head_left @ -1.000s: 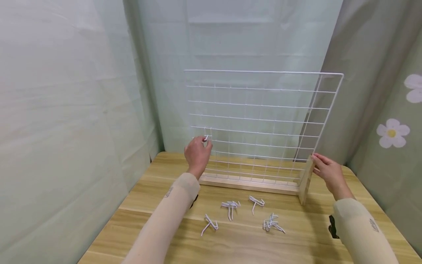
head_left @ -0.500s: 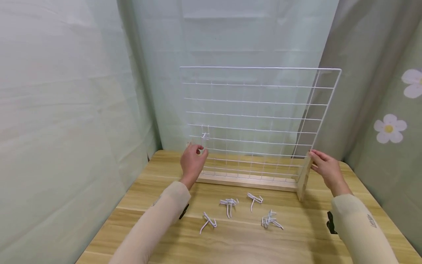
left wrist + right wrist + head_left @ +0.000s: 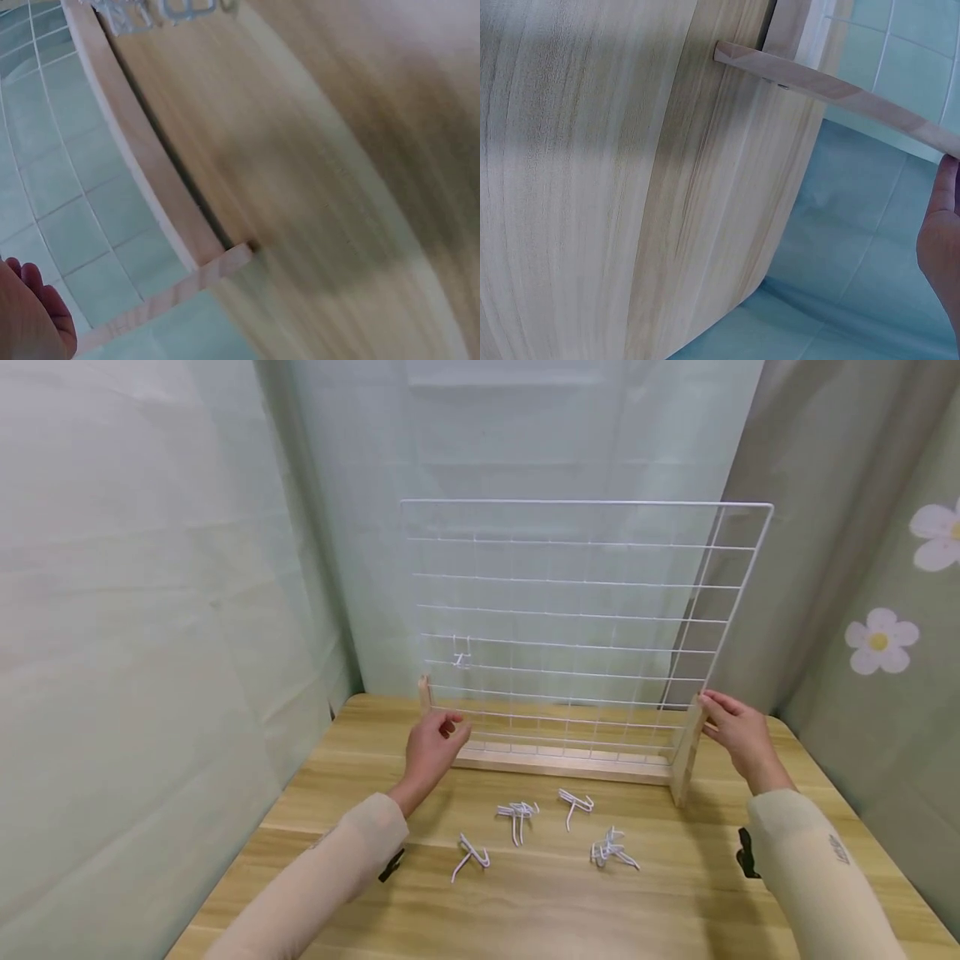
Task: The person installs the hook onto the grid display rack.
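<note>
A white wire grid rack (image 3: 562, 582) stands in a wooden base (image 3: 570, 765) on the table. One white wire hook (image 3: 462, 660) hangs on the grid's left part. My left hand (image 3: 435, 745), loosely curled with nothing in it, is below that hook, in front of the left wooden side piece (image 3: 425, 692). My right hand (image 3: 738, 731) pinches the top of the right wooden side piece (image 3: 684, 760) where it meets the grid's edge; the right wrist view shows the fingers (image 3: 945, 184) against its end. Loose hooks (image 3: 517, 817) lie on the table before the base.
More white hooks lie nearby: a single hook (image 3: 470, 856) at left, another hook (image 3: 576, 806) near the base, and a tangled bunch (image 3: 612, 850) at right. Pale green curtains (image 3: 172, 610) enclose the wooden table (image 3: 510, 918) at the back and sides.
My left hand has let go of the hook, which now hangs on the grid, and has moved down from it. My right hand keeps its hold on the side piece. The head view has shifted slightly.
</note>
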Action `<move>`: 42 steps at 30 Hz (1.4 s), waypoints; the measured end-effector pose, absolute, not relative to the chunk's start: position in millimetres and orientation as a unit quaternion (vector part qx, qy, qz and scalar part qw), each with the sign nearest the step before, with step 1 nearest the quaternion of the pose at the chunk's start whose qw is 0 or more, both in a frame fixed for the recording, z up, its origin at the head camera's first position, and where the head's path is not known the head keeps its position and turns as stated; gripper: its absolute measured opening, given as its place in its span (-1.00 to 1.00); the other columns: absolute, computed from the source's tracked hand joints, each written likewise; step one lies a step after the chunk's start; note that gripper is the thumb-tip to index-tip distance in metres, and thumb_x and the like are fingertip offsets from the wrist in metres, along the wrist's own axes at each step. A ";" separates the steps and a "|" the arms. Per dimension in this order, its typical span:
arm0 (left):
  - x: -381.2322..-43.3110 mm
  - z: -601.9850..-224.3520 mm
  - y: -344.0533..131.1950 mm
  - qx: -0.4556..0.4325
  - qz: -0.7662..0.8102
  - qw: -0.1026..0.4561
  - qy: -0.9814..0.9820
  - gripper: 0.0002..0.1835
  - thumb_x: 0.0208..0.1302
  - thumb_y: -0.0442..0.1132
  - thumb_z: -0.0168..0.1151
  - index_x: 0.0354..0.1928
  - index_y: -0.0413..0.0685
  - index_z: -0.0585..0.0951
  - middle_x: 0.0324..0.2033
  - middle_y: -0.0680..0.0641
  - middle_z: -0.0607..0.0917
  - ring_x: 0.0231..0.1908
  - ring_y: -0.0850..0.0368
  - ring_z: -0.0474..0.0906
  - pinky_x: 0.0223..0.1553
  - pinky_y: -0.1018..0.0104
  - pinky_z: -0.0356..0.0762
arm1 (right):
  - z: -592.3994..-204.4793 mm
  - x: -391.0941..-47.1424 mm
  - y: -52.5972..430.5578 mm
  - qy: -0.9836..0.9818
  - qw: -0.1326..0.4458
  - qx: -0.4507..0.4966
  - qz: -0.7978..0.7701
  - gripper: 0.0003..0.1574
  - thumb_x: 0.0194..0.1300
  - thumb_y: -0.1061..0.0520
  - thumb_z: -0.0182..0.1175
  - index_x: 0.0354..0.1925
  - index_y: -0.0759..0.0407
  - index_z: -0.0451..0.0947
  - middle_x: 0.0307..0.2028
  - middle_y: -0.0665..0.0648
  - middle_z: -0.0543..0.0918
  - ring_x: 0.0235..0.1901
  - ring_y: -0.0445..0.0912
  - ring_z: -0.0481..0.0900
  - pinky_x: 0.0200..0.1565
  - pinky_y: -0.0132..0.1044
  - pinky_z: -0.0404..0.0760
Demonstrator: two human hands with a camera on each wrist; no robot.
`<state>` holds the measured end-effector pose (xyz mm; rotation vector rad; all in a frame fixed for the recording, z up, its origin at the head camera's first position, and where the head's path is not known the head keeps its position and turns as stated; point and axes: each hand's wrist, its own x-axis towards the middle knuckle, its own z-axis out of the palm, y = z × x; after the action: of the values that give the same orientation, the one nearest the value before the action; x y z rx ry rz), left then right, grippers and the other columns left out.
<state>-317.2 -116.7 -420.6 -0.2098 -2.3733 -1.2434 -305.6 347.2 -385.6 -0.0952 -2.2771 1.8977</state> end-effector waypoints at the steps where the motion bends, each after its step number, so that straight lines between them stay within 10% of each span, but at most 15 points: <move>1: -316.1 -421.8 -117.3 -0.083 -0.457 0.221 -0.858 -0.79 0.18 -0.20 0.40 -0.19 -0.16 0.70 -0.39 -0.05 0.61 -0.35 0.06 0.50 -0.28 0.21 0.46 | -385.1 -305.7 347.2 -0.766 0.088 -0.031 0.636 -0.17 0.43 -0.18 0.10 0.40 0.36 0.26 -0.02 -0.14 0.49 0.00 -0.25 0.46 -0.10 -0.49 0.56; 42: -239.5 -505.1 -161.1 -0.192 -0.473 0.036 -0.859 -0.82 0.11 -0.15 0.51 -0.36 0.04 0.65 -0.40 0.12 0.58 -0.29 0.14 0.50 -0.29 0.36 0.49 | -383.7 -305.4 346.9 -0.761 0.086 -0.037 0.642 -0.20 0.41 -0.20 0.12 0.38 0.28 0.32 -0.01 -0.16 0.51 0.03 -0.23 0.46 -0.01 -0.42 0.54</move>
<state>-239.5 -161.1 -505.1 -0.5888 -2.6395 -1.4521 -305.4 346.9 -383.7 -0.1096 -2.2671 1.9148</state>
